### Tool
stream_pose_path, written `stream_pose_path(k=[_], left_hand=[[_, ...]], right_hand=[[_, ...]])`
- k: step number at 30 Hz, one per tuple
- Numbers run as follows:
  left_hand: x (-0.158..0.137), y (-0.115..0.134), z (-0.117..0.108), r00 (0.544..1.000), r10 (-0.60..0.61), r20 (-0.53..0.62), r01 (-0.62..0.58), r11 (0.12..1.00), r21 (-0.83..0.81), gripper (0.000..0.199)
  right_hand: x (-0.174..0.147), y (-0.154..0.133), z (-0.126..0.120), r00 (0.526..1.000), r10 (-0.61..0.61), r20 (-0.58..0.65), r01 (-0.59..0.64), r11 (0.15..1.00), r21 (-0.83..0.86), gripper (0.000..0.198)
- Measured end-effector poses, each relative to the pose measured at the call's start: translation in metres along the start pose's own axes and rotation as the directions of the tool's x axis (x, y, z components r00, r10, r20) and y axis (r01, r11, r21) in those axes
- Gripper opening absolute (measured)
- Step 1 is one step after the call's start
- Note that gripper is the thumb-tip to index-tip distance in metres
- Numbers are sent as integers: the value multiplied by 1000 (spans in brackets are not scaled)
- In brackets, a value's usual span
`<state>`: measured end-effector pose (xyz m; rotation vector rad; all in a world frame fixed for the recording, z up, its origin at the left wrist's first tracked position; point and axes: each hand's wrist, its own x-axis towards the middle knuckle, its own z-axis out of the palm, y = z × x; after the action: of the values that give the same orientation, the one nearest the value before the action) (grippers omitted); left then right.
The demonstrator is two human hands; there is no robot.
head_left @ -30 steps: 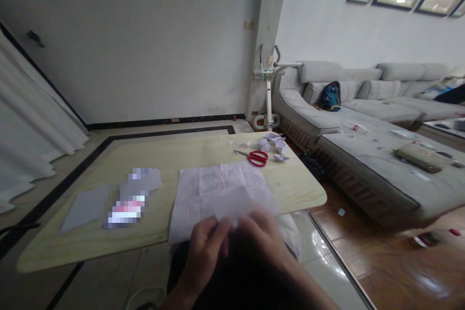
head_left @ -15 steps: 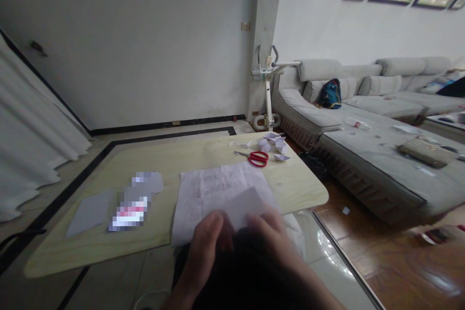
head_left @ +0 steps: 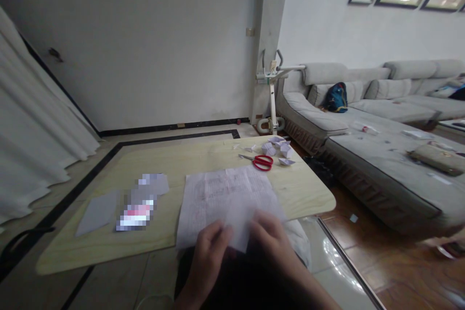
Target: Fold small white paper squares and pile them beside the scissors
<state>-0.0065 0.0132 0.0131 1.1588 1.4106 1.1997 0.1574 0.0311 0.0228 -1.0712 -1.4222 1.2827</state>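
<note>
A small sheet of white paper [head_left: 240,226] is held between my two hands above the near edge of the table. My left hand [head_left: 211,247] pinches its left side, thumb on top. My right hand [head_left: 269,235] has its fingers closed at the paper's right side; they are slightly blurred. Beneath lies a large creased printed sheet [head_left: 210,191], spread out and reaching over the table's near edge. Red-handled scissors [head_left: 262,162] rest beyond it. Several folded paper pieces [head_left: 269,148] sit by the far right corner, a boat-shaped one [head_left: 286,161] among them.
The pale wooden table [head_left: 160,240] has rounded corners. On its left lie a loose white sheet [head_left: 97,213] and a pixelated item [head_left: 136,213]. To the right stands a grey sofa [head_left: 385,174] with a blue backpack [head_left: 336,98]. White exercise equipment [head_left: 272,101] stands behind the table.
The small paper has come down and turned between my hands, its lower corner now pointing toward me. The whole view has shifted slightly, so the table appears a little farther right.
</note>
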Motion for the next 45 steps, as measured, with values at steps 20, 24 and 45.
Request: stream_pose_path(k=[20,24,45], left_hand=[[-6,11,-1,986,134,98,-140,989,51,33],[-8,13,-1,982,136,129,-144,988,51,34],[-11,15,-2,987,90,134,-99,993,66,35]], right_hand=[[-13,-4,3,996,77,52,-76,997,-23,43],[-13,-7,4,995,101,12,-100,993,-61,43],[-11,-14,4,994,88,61,-82,992,-97,39]])
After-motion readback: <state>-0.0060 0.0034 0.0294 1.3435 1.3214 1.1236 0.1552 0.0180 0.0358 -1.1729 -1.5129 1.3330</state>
